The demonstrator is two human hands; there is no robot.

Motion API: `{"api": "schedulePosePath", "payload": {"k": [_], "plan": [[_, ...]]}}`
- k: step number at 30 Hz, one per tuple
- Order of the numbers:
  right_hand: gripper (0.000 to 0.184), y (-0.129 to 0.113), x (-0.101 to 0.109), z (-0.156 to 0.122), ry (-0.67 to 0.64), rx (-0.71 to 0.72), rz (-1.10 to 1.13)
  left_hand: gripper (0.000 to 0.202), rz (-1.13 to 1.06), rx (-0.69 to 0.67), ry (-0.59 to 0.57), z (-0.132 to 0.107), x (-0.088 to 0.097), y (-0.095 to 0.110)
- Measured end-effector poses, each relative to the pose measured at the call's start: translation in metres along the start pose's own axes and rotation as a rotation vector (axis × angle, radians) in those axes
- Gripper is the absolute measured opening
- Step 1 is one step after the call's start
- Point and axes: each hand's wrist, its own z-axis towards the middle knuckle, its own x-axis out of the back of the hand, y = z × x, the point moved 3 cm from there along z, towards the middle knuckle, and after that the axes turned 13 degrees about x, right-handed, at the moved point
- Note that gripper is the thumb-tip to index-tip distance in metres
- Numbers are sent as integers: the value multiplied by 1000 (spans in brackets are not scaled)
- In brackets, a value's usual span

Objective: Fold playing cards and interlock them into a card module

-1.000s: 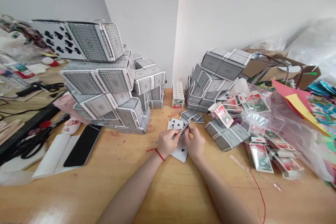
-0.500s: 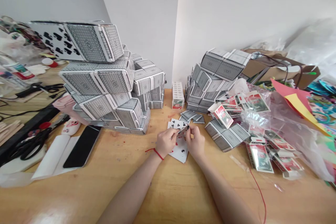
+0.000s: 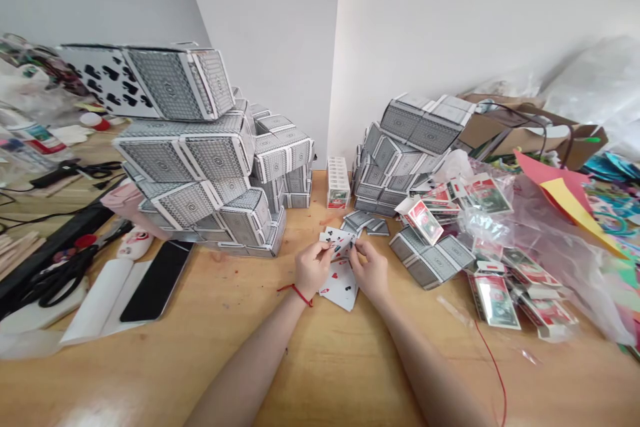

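My left hand (image 3: 312,271), with a red cord at its wrist, pinches the left side of a playing card (image 3: 339,246). The fingertips of my right hand (image 3: 370,269) are closed on that card's right side. Under and in front of the hands, loose face-up cards (image 3: 339,287) lie on the table, one with a red heart. Just beyond are several folded grey-backed cards (image 3: 365,221). A grey block made of folded cards (image 3: 431,257) rests to the right of my right hand, with a red-and-green card box (image 3: 423,220) leaning on it.
Tall stacks of card blocks stand at left (image 3: 215,153) and right (image 3: 400,160). A row of card boxes (image 3: 339,181) sits between them. On the left are a black phone (image 3: 157,280) and scissors (image 3: 70,273); on the right, card boxes (image 3: 495,293) and clear plastic wrap.
The card between my hands has changed its tilt and shows more of its face. Both hands have shifted only slightly.
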Motion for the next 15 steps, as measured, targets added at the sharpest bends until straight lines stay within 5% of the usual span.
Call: {"api": "schedulePosePath", "payload": {"k": [7,15], "plan": [[24,-5,0,-5,79,-14,-222,11,20,-56,-102,-2,-2,8],[25,10,-7,0,-22,-143,260,12,-27,83,10,6,7,-1]]}}
